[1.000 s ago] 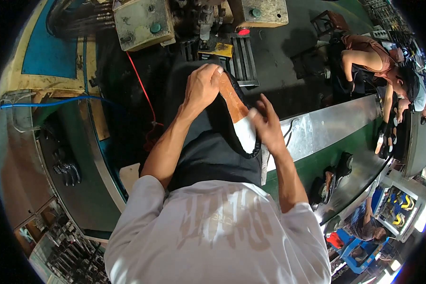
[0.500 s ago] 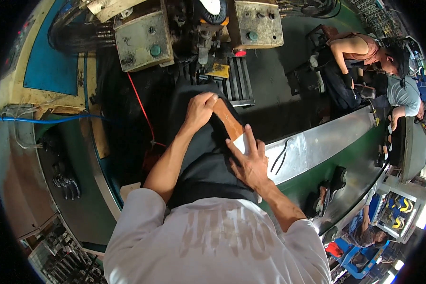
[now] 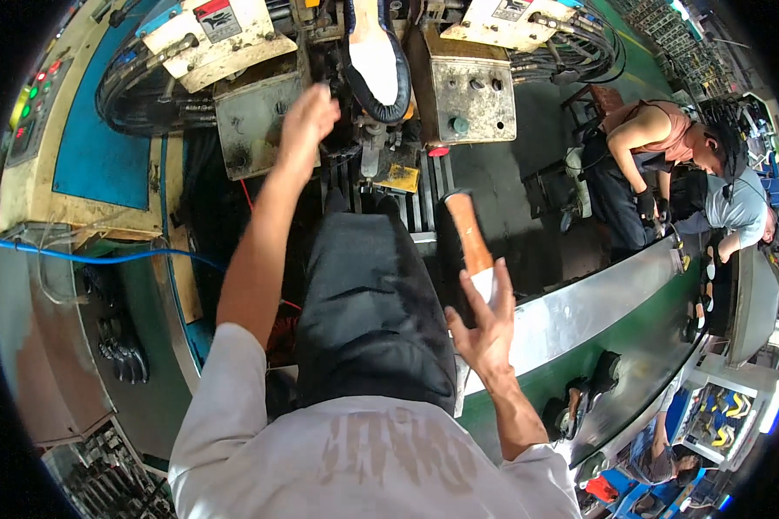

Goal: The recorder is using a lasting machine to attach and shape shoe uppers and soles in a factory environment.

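Note:
My right hand (image 3: 486,333) grips one end of a dark lasted shoe (image 3: 472,233), sole side up, its underside brown with a white patch near my fingers. It is off my lap, to the right of my dark trousers. My left hand (image 3: 310,121), fingers curled, is raised in front of the left control box (image 3: 255,125) and hides part of it; nothing shows in it. Ahead, another dark shoe (image 3: 376,65) with a white underside sits in the machine (image 3: 372,156), sole side up.
The right control box (image 3: 467,95) has a green button. A metal ledge (image 3: 597,303) and a green conveyor belt (image 3: 528,389) carrying dark shoes (image 3: 589,389) run along my right. A blue hose (image 3: 104,258) crosses at left. Two co-workers (image 3: 658,147) sit at far right.
My left hand has let go of the shoe and moved up to the left control box. My right hand has carried the shoe rightward off my lap. The view has tilted up toward the machine.

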### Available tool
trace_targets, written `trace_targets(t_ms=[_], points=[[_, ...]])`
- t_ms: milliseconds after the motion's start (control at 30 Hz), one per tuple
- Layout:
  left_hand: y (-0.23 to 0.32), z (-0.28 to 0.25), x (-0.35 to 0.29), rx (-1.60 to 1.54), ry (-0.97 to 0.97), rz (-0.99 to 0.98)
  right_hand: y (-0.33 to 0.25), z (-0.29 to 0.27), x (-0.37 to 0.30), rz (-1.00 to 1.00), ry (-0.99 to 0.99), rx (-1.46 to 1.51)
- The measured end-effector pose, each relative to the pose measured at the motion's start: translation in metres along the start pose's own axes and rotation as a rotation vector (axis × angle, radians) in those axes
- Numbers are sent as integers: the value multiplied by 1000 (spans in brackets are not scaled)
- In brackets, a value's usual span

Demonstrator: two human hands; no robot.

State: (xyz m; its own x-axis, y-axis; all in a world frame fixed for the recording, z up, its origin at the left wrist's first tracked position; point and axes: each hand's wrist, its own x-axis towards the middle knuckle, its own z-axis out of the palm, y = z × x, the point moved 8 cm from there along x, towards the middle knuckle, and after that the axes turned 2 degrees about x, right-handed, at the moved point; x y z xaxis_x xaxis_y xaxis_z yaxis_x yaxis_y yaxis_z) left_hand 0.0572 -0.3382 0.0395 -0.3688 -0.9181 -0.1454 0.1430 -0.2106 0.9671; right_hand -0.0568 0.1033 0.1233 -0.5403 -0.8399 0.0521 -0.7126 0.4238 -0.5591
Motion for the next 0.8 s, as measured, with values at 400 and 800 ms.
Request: trace_targets(t_ms=[400,800], points=[[67,65,6,-334,-487,-221,-117,-31,216,-334,274,-142],[-3,-95,-201,-720,-474,-255,-146,62,324,-325,294,-116]])
